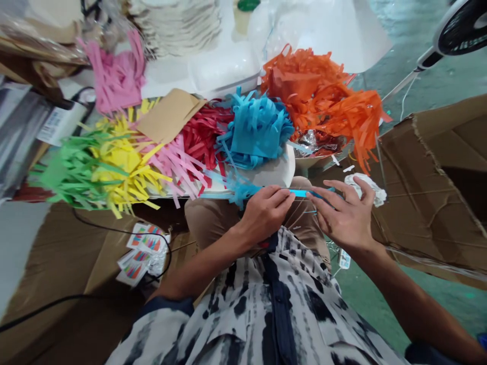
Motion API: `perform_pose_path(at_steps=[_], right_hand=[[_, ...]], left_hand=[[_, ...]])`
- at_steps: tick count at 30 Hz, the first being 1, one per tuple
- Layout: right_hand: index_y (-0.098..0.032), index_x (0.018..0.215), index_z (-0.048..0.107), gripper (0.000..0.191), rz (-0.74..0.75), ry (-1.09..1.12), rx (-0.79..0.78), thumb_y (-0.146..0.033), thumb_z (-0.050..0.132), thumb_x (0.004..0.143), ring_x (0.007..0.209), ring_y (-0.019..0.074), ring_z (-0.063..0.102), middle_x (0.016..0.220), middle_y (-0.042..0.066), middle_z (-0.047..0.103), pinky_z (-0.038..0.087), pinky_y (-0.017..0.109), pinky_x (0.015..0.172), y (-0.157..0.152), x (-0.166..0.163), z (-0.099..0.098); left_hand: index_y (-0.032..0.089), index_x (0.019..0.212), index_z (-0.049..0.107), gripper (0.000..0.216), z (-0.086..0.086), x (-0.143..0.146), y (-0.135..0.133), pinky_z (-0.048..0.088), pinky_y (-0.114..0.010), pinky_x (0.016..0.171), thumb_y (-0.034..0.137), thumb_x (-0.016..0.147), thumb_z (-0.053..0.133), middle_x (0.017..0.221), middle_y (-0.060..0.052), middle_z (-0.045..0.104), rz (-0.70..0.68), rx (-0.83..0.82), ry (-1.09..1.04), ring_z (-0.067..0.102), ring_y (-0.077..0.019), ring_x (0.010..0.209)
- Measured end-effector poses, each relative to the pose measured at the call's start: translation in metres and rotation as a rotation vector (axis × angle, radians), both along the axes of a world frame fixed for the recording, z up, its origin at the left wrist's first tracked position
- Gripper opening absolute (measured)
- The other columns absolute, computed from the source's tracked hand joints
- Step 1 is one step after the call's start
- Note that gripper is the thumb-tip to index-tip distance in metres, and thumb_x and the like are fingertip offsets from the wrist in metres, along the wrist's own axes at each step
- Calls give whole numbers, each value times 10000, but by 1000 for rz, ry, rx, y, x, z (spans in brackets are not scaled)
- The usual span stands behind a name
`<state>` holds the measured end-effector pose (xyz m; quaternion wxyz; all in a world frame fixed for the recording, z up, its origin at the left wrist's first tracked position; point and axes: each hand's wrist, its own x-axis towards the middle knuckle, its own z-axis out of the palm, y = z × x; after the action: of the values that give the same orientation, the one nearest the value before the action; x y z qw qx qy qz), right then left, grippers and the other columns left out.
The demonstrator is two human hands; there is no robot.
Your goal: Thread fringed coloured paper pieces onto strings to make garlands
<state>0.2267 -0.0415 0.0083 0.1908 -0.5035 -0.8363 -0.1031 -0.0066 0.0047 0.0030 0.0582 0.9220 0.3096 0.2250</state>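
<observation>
A blue tissue-paper tassel [300,193] is stretched between my hands, over my lap at the table's front edge. Its middle is narrow and rolled, and loose fringe spreads out to the left. My left hand [266,210] is closed around the rolled part close to the fringe. With thumb and forefinger, my right hand [346,213] pinches the other end, its remaining fingers raised and spread. Just beyond my hands lies a pile of blue fringed tissue paper [256,129]. A crumpled white piece [367,188] sits behind my right fingers.
Green [74,170], yellow [124,167], pink [119,76], red [205,132] and orange [315,91] fringed tissue piles line the table. A brown paper piece [171,115] rests on them. Cardboard boxes [426,192] stand right; a fan [462,28] is at upper right. A black cable [114,230] hangs left.
</observation>
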Motion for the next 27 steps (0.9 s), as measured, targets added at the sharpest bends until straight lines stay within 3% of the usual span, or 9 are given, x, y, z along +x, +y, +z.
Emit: perform_pose_path(at_steps=[4, 9, 13, 18, 22, 27], right_hand=[[-271, 1170, 742, 204, -18, 12, 47, -255, 669, 980, 1091, 266, 665, 1121, 33, 809, 331, 510, 1095, 3, -16, -1], [-303, 1046, 796, 105, -35, 117, 6, -319, 698, 1010, 1030, 220, 656, 1025, -5, 816, 334, 426, 932, 11, -15, -9], [-340, 1131, 808, 168, -27, 186, -102, -375, 697, 1010, 1097, 240, 649, 1078, 4, 802, 346, 422, 939, 12, -2, -12], [-329, 1051, 826, 136, 35, 210, -52, -303, 700, 1006, 1010, 227, 658, 1016, 7, 788, 358, 433, 950, 12, -2, -16], [-297, 968, 826, 119, 61, 299, -72, -305, 711, 997, 1007, 239, 656, 993, 22, 769, 377, 450, 977, 15, -3, -17], [-294, 923, 808, 143, -46, 380, -186, -364, 705, 994, 1020, 248, 655, 989, 30, 728, 407, 433, 937, 15, -3, -9]], left_hand=[[190, 1151, 746, 227, -4, -1, 4, 560, -359, 954, 240, 1062, 544, 1135, -82, 763, 65, -136, -86, 654, -206, 1048], [209, 1110, 762, 194, -7, -12, 9, 555, -328, 906, 268, 1051, 587, 1092, -57, 767, 100, -179, -119, 648, -191, 998], [206, 1190, 747, 205, -17, -20, 7, 551, -330, 962, 237, 1035, 615, 1150, -67, 764, 55, -103, -162, 647, -195, 1081], [222, 1118, 762, 156, -29, -26, 7, 555, -335, 948, 209, 1010, 651, 1108, -75, 731, 27, 15, -237, 644, -198, 1083], [235, 966, 770, 88, -22, -27, 13, 546, -320, 882, 234, 994, 686, 1027, -45, 710, 65, -56, -258, 631, -176, 978], [197, 951, 762, 104, -4, -26, 22, 523, -352, 887, 282, 981, 710, 1004, -67, 692, 126, -223, -210, 603, -206, 997]])
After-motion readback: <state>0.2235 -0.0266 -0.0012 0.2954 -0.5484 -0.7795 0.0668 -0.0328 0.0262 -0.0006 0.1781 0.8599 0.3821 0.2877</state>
